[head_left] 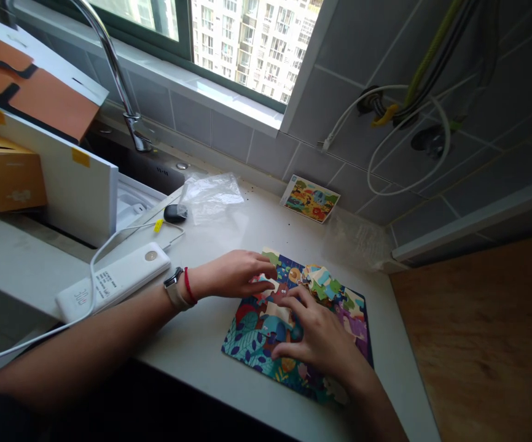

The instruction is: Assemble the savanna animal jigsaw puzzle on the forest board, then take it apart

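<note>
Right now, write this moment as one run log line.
left hand: on jigsaw puzzle | right hand: on jigsaw puzzle | loose pieces: heaped on jigsaw puzzle | picture card: on counter by wall tiles

A white power bank (113,282) and crumpled plastic bag (211,196) lie on the counter (192,350).

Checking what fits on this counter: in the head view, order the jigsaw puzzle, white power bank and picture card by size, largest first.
1. jigsaw puzzle
2. white power bank
3. picture card, though it lies farther from the camera, so its rank against the power bank is unsure.
</note>
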Tool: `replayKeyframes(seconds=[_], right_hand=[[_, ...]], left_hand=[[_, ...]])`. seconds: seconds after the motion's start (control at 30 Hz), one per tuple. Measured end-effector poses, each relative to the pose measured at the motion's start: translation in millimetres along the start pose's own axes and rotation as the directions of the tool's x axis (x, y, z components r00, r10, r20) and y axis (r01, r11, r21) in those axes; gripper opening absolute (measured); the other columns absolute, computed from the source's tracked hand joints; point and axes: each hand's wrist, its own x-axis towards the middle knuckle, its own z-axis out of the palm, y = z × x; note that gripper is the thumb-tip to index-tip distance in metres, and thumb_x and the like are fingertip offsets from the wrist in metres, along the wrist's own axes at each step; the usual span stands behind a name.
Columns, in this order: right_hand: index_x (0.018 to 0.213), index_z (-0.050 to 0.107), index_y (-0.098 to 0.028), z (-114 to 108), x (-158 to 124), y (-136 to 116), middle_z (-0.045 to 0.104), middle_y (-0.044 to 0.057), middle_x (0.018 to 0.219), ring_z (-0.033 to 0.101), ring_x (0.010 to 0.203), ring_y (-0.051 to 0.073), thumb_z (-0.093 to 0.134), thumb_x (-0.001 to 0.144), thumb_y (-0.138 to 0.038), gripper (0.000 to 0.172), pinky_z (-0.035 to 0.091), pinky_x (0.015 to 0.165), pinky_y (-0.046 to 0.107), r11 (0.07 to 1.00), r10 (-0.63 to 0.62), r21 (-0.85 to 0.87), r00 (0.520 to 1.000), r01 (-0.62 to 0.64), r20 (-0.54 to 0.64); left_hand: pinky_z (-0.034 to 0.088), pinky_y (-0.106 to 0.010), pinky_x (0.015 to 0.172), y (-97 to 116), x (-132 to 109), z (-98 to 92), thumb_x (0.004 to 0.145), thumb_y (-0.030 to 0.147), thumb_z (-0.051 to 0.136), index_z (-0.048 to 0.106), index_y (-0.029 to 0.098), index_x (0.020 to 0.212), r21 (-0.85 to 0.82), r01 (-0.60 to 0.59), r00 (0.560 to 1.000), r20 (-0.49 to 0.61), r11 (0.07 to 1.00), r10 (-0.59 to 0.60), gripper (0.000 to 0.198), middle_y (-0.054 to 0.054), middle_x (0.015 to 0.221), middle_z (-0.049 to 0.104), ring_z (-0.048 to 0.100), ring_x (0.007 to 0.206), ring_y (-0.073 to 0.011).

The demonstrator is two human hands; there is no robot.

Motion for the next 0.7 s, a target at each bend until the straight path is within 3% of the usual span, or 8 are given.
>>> replayKeyframes(seconds=[0.13, 0.2, 0.3, 0.4, 0.47, 0.57, 0.63, 0.7], right_hand=[[0.11, 0.07, -0.027, -17.7, -7.4, 28.2, 0.069, 0.008, 0.115, 0.071, 0.099, 0.026, 0.08, 0.088, -0.049, 0.033, 0.059, 0.087, 0.038, 0.991, -0.038, 0.115, 0.968, 0.068, -0.248], [0.122, 0.069, -0.028, -26.0, -9.3, 47.2, 0.068, 0.01, 0.125, 0.067, 0.116, 0.03, 0.077, 0.091, -0.047, 0.037, 0.055, 0.102, 0.046, 0.997, -0.009, 0.064, 0.933, 0.034, -0.359], [0.145, 0.059, -0.029, -30.6, -9.6, 72.3, 0.058, 0.012, 0.151, 0.053, 0.141, 0.034, 0.077, 0.089, -0.047, 0.061, 0.042, 0.118, 0.056, 0.998, 0.05, -0.018, 0.94, -0.06, -0.337], [0.152, 0.054, -0.027, -30.5, -10.3, 87.5, 0.052, 0.014, 0.159, 0.049, 0.146, 0.033, 0.076, 0.089, -0.048, 0.07, 0.039, 0.122, 0.056, 0.995, 0.094, -0.005, 0.962, -0.098, -0.256], [0.152, 0.054, -0.026, -31.2, -11.3, 90.3, 0.052, 0.014, 0.158, 0.05, 0.146, 0.032, 0.076, 0.089, -0.048, 0.07, 0.039, 0.123, 0.056, 0.996, 0.089, 0.007, 0.966, -0.09, -0.244], [0.144, 0.061, -0.026, -32.3, -11.4, 81.1, 0.055, 0.013, 0.155, 0.053, 0.142, 0.032, 0.076, 0.091, -0.044, 0.058, 0.041, 0.12, 0.055, 0.999, 0.039, -0.008, 0.934, -0.044, -0.354], [0.132, 0.068, -0.027, -30.7, -10.4, 66.4, 0.064, 0.012, 0.141, 0.061, 0.132, 0.031, 0.074, 0.093, -0.04, 0.042, 0.048, 0.114, 0.052, 1.0, -0.02, -0.016, 0.902, 0.014, -0.432], [0.121, 0.072, -0.026, -26.1, -9.0, 47.8, 0.072, 0.01, 0.121, 0.069, 0.115, 0.027, 0.072, 0.096, -0.037, 0.028, 0.056, 0.102, 0.045, 0.996, -0.075, 0.01, 0.909, 0.087, -0.41]], left_hand=[[0.054, -0.036, 0.088, 7.6, 1.2, 3.9, 0.097, 0.03, 0.07, 0.075, 0.023, 0.112, -0.056, -0.123, 0.99, 0.065, 0.991, 0.126, 0.017, -0.008, 0.101, 0.076, 0.071, 0.098, -0.0256], [0.053, -0.04, 0.096, 9.4, 1.9, 5.9, 0.093, 0.033, 0.077, 0.074, 0.025, 0.118, -0.093, -0.163, 0.981, 0.088, 0.982, 0.171, 0.026, -0.008, 0.111, 0.076, 0.069, 0.107, -0.0279], [0.052, -0.044, 0.103, 9.0, 1.5, 11.2, 0.087, 0.038, 0.084, 0.073, 0.028, 0.125, -0.144, -0.197, 0.975, 0.072, 0.97, 0.209, 0.041, -0.009, 0.124, 0.074, 0.067, 0.115, -0.0302], [0.048, -0.05, 0.111, 6.2, -0.4, 17.5, 0.079, 0.041, 0.09, 0.073, 0.031, 0.128, -0.155, -0.206, 0.974, 0.067, 0.966, 0.218, 0.053, -0.008, 0.132, 0.071, 0.065, 0.122, -0.0331], [0.045, -0.054, 0.114, 3.9, -1.6, 20.4, 0.076, 0.042, 0.092, 0.073, 0.031, 0.128, -0.145, -0.204, 0.972, 0.089, 0.968, 0.218, 0.057, -0.008, 0.135, 0.07, 0.063, 0.125, -0.0348], [0.045, -0.056, 0.115, 1.4, -2.1, 22.1, 0.073, 0.042, 0.095, 0.072, 0.03, 0.13, -0.114, -0.199, 0.969, 0.124, 0.973, 0.213, 0.063, -0.009, 0.138, 0.068, 0.062, 0.128, -0.0367], [0.044, -0.055, 0.115, 0.9, -1.8, 22.3, 0.073, 0.041, 0.095, 0.071, 0.03, 0.132, -0.105, -0.19, 0.971, 0.124, 0.976, 0.202, 0.065, -0.01, 0.138, 0.068, 0.062, 0.128, -0.0363], [0.046, -0.052, 0.113, 1.1, -1.2, 22.6, 0.075, 0.039, 0.093, 0.071, 0.03, 0.13, -0.118, -0.182, 0.975, 0.105, 0.976, 0.195, 0.06, -0.009, 0.135, 0.07, 0.063, 0.124, -0.034]])
